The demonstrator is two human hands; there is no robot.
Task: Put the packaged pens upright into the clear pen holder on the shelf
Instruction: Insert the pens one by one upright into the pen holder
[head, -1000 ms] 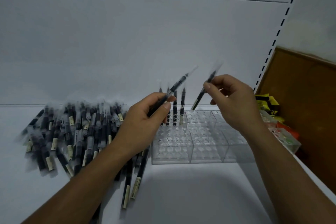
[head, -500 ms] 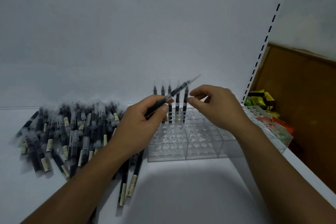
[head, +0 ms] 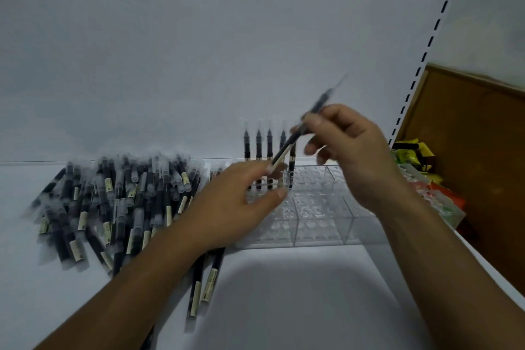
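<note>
Head view: the right hand (head: 355,150) pinches one packaged pen (head: 286,146) between thumb and fingertips, around the middle of the barrel. The pen is tilted and blurred, with its top pointing up and to the right and its lower end over the back-left corner of the clear pen holder (head: 321,224). The left hand (head: 235,207) lies low in front of that corner with fingers loosely spread, gripping nothing. Its index tip is right by the pen's lower end, though whether the two touch cannot be told.

Five upright pens (head: 258,145) stand in a row along the holder's rear edge, and the rest of its grid of holes shows bare. The pile of packaged pens (head: 113,193) lies on the white shelf (head: 284,293) to the left of the holder, with a few strays reaching under the left forearm. Coloured packets (head: 412,156) and a brown board (head: 477,150) sit off to the right.

The step in hand looks like seating a sixth pen — it is carried to the holder but not yet in a hole. The next move calls for swinging it vertical, lining its lower end over a free hole beside the row, and lowering it without knocking the neighbours. The left hand is well placed to reach the pile for another.
</note>
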